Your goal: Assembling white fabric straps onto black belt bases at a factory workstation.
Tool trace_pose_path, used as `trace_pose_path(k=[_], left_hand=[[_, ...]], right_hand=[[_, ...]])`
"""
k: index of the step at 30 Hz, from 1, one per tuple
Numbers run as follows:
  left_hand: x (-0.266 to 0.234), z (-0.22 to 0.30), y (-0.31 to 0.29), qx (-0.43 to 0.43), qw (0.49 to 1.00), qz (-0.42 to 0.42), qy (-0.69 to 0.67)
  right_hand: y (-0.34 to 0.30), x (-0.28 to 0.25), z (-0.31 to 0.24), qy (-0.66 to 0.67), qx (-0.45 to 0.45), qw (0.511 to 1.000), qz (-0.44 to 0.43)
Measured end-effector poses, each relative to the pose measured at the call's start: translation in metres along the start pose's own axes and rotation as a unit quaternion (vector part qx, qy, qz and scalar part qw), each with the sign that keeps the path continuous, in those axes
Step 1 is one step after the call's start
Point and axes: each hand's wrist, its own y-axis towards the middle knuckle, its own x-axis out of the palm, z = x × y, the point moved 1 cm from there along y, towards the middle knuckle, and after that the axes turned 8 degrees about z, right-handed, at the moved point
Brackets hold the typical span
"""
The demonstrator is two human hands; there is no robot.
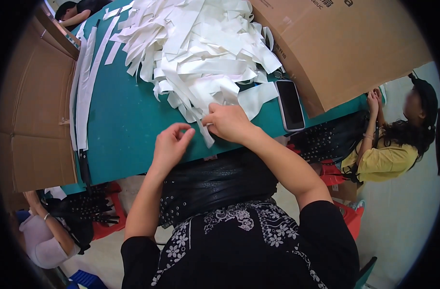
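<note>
A large heap of loose white strips, cloth-like or paper-like, spreads over the green tabletop. At its near edge, my right hand is closed on a white strip, whose short end hangs down beside the fingers. My left hand is just left of that end, its fingers loosely curled, the thumb a little apart, and nothing visible in it. Another wide white strip lies beyond my right hand. Black eyelet belts are bundled below the table edge, across my lap.
A phone lies right of the heap, against a big cardboard box. More cardboard stands at the left, beside long white-wrapped strips. Co-workers sit on both sides: a yellow sleeve at right, a pale sleeve at left.
</note>
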Motion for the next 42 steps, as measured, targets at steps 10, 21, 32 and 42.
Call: trace_pose_path(k=[10,21,32,42], left_hand=[[0.015,0.038,0.012,0.101,0.985,-0.052,-0.128],[0.045,0.066,0.026,-0.156,0.924,-0.132,-0.323],[0.071,0.078,-0.003,-0.093,0.949,-0.21,-0.215],[0.303,-0.015,-0.031,0.21,0.884,-0.218,0.357]], right_hand=[[0.021,-0.027,0.02,0.673,0.343,0.654,0.042],[-0.058,-0.034,0.027,0.605,0.352,0.713,-0.035],[-0.095,-0.042,0.068,0.638,0.369,0.66,0.146],[-0.103,-0.036,0.08,0.659,0.386,0.604,0.226]])
